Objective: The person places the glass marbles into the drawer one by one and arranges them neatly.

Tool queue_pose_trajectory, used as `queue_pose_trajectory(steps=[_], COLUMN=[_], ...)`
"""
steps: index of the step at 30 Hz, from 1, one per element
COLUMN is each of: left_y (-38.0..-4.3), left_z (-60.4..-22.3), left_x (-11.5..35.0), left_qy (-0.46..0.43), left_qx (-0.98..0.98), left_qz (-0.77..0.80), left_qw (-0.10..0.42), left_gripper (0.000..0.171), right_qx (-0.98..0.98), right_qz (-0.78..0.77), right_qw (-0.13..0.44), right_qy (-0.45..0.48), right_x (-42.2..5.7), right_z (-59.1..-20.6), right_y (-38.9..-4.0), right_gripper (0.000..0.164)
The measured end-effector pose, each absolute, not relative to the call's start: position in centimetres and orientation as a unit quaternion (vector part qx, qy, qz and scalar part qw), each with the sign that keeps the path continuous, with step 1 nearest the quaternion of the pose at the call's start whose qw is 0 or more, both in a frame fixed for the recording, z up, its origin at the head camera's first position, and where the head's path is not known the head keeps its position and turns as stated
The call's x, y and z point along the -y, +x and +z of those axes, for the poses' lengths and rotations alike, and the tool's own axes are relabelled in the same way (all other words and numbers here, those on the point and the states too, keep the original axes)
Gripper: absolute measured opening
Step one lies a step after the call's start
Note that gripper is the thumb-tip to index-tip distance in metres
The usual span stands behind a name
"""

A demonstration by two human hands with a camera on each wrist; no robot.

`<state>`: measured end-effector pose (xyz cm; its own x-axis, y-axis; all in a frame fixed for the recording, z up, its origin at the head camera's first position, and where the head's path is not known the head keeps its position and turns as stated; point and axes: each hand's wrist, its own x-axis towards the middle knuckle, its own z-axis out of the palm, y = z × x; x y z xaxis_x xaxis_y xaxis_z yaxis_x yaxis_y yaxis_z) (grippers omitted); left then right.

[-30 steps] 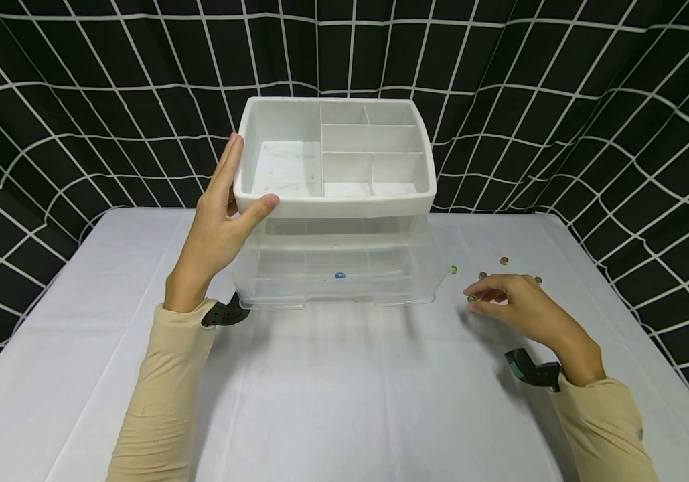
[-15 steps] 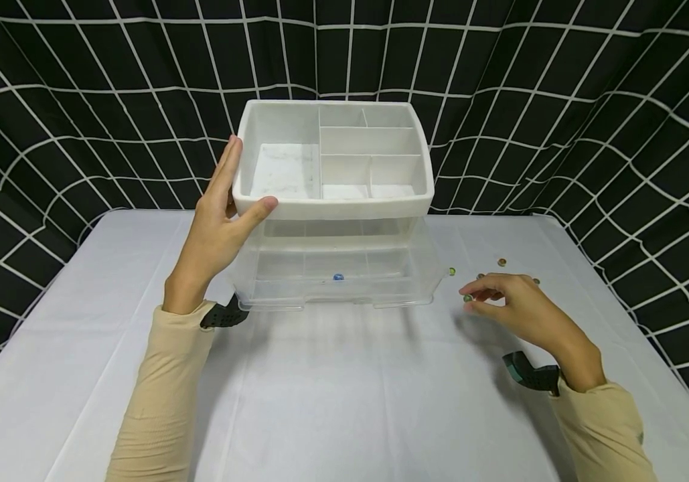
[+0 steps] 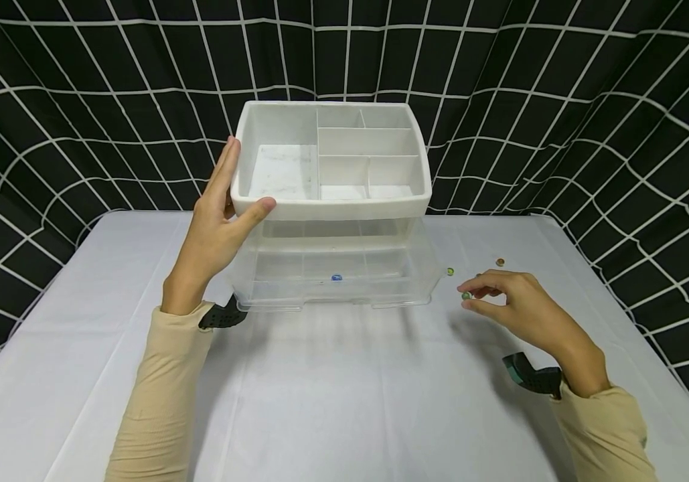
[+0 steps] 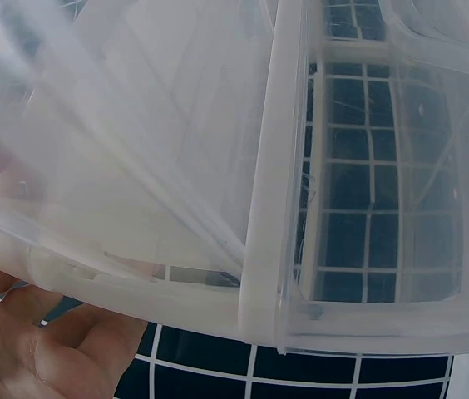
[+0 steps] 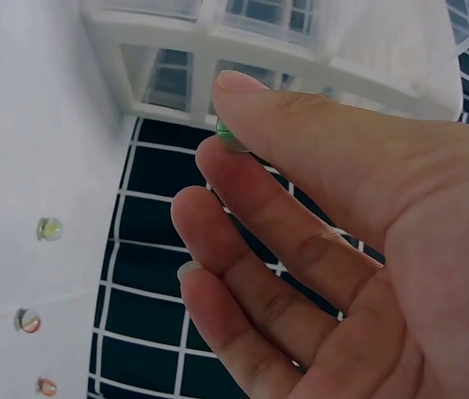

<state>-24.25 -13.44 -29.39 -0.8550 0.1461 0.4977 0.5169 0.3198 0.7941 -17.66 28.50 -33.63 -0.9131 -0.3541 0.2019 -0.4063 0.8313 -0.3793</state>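
A white desk organizer (image 3: 374,142) with a divided top tray stands at the table's back; below the tray, a clear drawer (image 3: 272,284) is pulled out toward me. One blue marble (image 3: 336,277) lies in that drawer. My left hand (image 3: 202,231) rests against the organizer's left side, fingers straight along it and thumb over the front rim. Right of the drawer, above the table, my right hand (image 3: 515,304) pinches a green marble (image 5: 224,133) between thumb and index finger, the other fingers loosely bent. Its palm shows large in the right wrist view.
On the white tablecloth (image 3: 332,402) right of the organizer lie loose marbles: a yellow-green marble (image 3: 450,272) close to the drawer's corner and an orange-brown marble (image 3: 500,262) farther right. The right hand partly hides others. A black cloth with white grid lines (image 3: 501,100) hangs behind.
The right hand with the green marble has shifted only slightly left and up. The left hand stays on the organizer. The whole head view has drifted slightly.
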Motion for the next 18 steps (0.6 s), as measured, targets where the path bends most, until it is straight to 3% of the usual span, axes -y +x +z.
queue_pose_trajectory(steps=[6,18], left_y=[-24.24,-24.33], left_z=[-29.4,-29.48], left_x=[13.43,13.49], left_qy=[-0.21,-0.208], left_qx=[0.792,0.794], left_qz=[-0.547,-0.544], left_qw=[0.17,0.173], left_gripper=[0.083,0.084], right_qx=[0.954,0.944], right_qz=[0.218,0.213], right_qw=[0.06,0.118], right_qy=[0.197,0.224], right_x=[-28.3,-28.08], right_z=[-33.11,-32.63], right_y=[-17.23,-16.83], right_gripper=[0.017,0.022])
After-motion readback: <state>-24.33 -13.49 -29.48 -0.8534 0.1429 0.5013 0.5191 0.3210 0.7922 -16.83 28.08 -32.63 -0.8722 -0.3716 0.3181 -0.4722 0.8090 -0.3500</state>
